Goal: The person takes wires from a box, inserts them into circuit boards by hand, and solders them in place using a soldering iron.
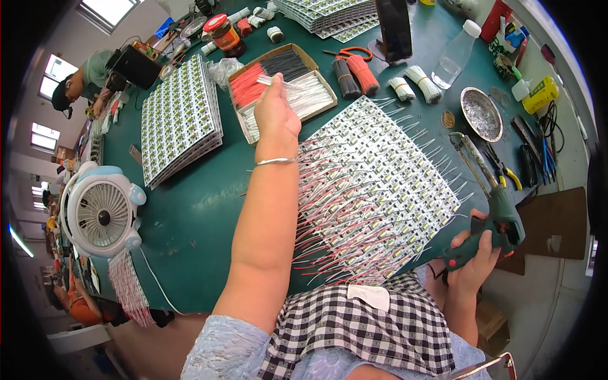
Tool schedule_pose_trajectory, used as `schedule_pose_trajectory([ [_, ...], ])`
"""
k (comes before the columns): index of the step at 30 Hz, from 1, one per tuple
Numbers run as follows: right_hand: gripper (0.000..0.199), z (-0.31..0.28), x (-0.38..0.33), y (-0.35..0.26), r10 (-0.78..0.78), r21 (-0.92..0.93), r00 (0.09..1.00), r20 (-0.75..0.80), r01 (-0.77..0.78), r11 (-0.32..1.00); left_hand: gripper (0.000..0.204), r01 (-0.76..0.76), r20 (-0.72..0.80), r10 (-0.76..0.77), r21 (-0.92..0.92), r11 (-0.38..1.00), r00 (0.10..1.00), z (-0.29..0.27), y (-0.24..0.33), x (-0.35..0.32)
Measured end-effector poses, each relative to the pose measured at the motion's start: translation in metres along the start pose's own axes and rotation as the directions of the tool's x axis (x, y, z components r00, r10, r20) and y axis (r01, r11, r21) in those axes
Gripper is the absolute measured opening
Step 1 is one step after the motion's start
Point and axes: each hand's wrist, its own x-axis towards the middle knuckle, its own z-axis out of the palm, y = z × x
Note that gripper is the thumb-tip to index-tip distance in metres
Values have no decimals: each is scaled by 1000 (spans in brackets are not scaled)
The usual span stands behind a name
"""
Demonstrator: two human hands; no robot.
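Note:
My left hand (277,111) reaches out over a cardboard tray (306,61) of red, black and white wire pieces and pinches a few white wires (273,81) at its fingertips. A silver bangle sits on that wrist. My right hand (476,253) grips a green soldering gun (500,218) near the table's right front edge, its long metal tip pointing away. Between the hands lies a panel of small circuit boards (373,190) with many red and white wires soldered on, fanning out at its edges.
A stack of bare board panels (180,120) lies left on the green table (190,215), with a small white fan (101,212) at the left edge. Bundled wires (361,73), a metal dish (481,114), pliers (506,174), a plastic bottle (457,54) and a jar (225,35) stand beyond. Another person (79,82) sits far left.

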Motion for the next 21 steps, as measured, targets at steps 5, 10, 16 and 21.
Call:
schedule_pose_trajectory([
  [5,35,-2,0,-5,-12,-12,1000,-10,12,1000,18,-254,316,186,192,948,930,-3,32,-20],
  [10,36,-12,6,-4,116,-167,988,97,-99,981,17,-386,602,-569,797,464,560,-16,49,-91],
  [16,38,52,38,12,109,-358,879,463,74,931,21,-224,433,-896,887,404,99,-2,30,-141],
  [21,55,92,48,23,-65,-429,793,606,395,812,22,-522,576,-817,709,474,40,15,30,-144],
])
